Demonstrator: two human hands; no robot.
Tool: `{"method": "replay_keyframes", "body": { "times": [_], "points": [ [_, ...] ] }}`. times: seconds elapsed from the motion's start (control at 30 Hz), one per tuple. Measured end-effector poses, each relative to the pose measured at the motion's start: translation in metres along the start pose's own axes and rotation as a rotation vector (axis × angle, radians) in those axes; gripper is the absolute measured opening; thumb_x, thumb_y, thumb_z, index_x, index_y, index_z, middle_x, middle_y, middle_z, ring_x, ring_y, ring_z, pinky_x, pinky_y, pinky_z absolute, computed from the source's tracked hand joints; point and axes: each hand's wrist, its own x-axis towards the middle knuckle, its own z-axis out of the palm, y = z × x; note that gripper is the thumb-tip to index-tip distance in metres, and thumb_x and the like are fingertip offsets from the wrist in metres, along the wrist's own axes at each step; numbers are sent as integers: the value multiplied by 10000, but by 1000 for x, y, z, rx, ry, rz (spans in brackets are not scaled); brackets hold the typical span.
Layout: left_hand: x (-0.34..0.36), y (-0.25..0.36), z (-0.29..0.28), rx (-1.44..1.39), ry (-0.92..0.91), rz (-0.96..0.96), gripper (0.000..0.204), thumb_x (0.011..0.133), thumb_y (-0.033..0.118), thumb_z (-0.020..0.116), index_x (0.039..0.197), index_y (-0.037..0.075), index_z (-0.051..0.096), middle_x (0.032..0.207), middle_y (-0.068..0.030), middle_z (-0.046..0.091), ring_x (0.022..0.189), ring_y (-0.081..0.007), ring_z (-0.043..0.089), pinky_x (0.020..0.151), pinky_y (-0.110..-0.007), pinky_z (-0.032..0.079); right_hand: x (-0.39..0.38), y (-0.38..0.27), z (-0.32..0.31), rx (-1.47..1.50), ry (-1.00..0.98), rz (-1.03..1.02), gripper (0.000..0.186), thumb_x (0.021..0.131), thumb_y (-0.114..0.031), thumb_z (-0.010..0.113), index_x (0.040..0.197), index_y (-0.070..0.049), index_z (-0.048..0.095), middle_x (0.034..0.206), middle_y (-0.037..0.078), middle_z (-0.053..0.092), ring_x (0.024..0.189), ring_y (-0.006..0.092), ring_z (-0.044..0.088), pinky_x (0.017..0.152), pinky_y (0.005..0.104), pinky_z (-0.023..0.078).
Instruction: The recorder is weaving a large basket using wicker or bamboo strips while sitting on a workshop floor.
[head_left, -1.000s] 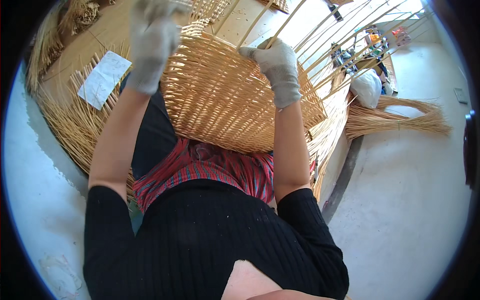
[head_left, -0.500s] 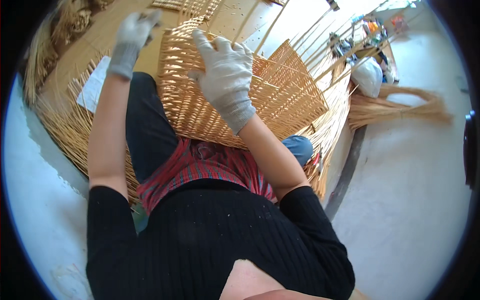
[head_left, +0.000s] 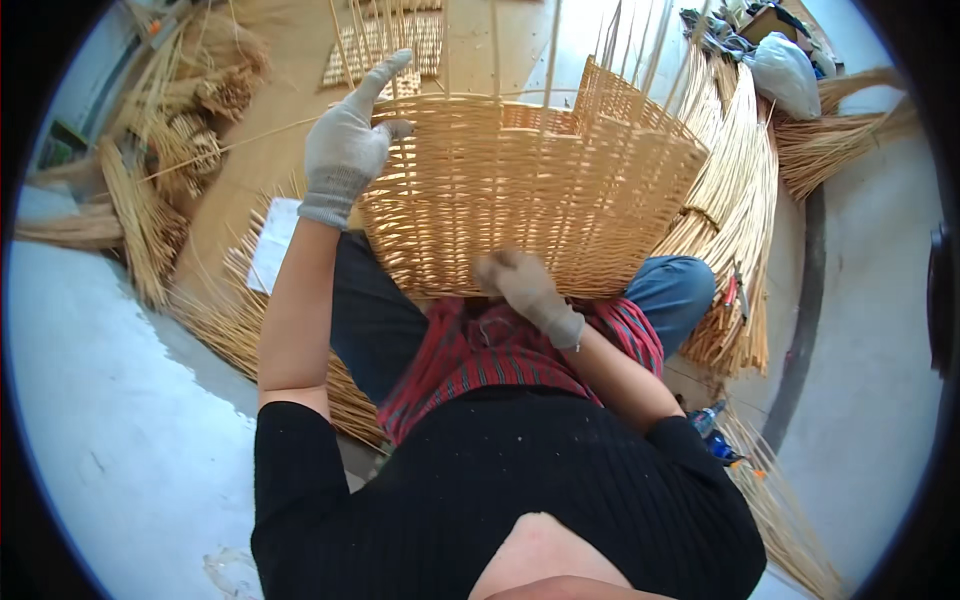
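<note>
A light-brown wicker basket point(head_left: 500, 200) leans across my knees, its woven wall toward me. Tall bare stakes point(head_left: 553, 60) rise from its rim. My left hand point(head_left: 350, 145), in a whitish knit glove, is at the basket's upper left corner. Its index finger stretches up past the rim and its thumb lies apart, against the weave; its other fingers are hidden. Low in front of the basket wall, near its bottom edge, is my gloved right hand point(head_left: 522, 290). Motion smears its fingers, which look bent; whether they hold anything cannot be made out.
Long willow rods point(head_left: 740, 190) lie in bundles at the right, with red-handled pliers point(head_left: 732, 292) on them. More rods point(head_left: 225, 330) spread at the left beside a white sheet point(head_left: 272, 245). A flat woven piece point(head_left: 385, 48) lies beyond the basket. A white bag point(head_left: 785, 75) is at the far right.
My right hand has left the basket's rim and dropped to the lower wall. My left hand has come from beside the basket to its upper left corner. The view has shifted.
</note>
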Motion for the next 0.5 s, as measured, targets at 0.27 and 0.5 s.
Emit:
{"method": "replay_keyframes", "body": {
  "times": [0.27,0.5],
  "points": [
    [99,-14,7,88,96,264,598,821,49,758,1363,229,581,1300,-110,635,1116,-249,625,966,-352,491,55,117,0,1173,39,-88,273,946,-64,622,1210,-126,595,1091,13,664,1022,201,644,848,326,547],
    [100,-7,6,-179,43,151,448,828,38,755,1247,154,645,1213,-85,665,1091,-218,628,973,-338,482,6,51,-11,1105,117,39,332,953,-7,569,1257,-139,552,1114,16,667,973,164,665,760,271,557]
  ]
}}
